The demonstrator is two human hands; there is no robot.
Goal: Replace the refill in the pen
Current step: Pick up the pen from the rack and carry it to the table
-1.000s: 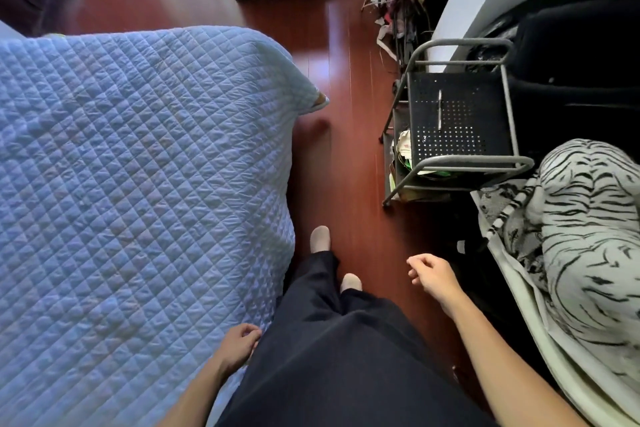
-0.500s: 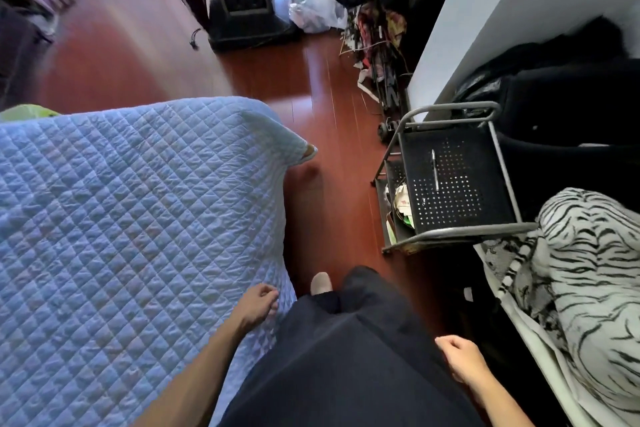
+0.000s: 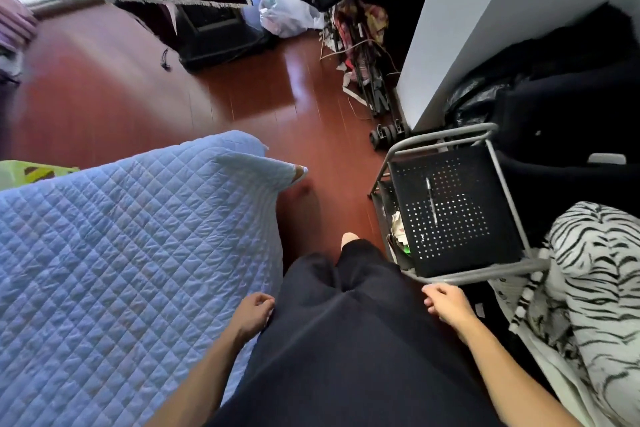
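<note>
- Head view: a person in dark trousers [image 3: 349, 340] is standing on a red-brown wooden floor [image 3: 242, 104] between a bed and a small cart.
- The pen [image 3: 431, 200] is lying lengthwise on the black perforated top shelf [image 3: 460, 246] of the grey-framed cart [image 3: 507, 184], apart from both hands; no writing is showing legibly on it.
- The left hand [image 3: 252, 315] is hanging at the edge of the light blue quilted bedspread [image 3: 114, 253], its fingers [image 3: 265, 298] curling loosely and gripping nothing.
- The right hand [image 3: 446, 303] is hovering just below the cart's front rail, fingers [image 3: 429, 291] half curled and empty.
- A tiger-striped fabric [image 3: 602, 288] is lying to the right of the cart.
- Papers on the cart's lower shelf [image 3: 398, 229] are showing print too small to read.
</note>
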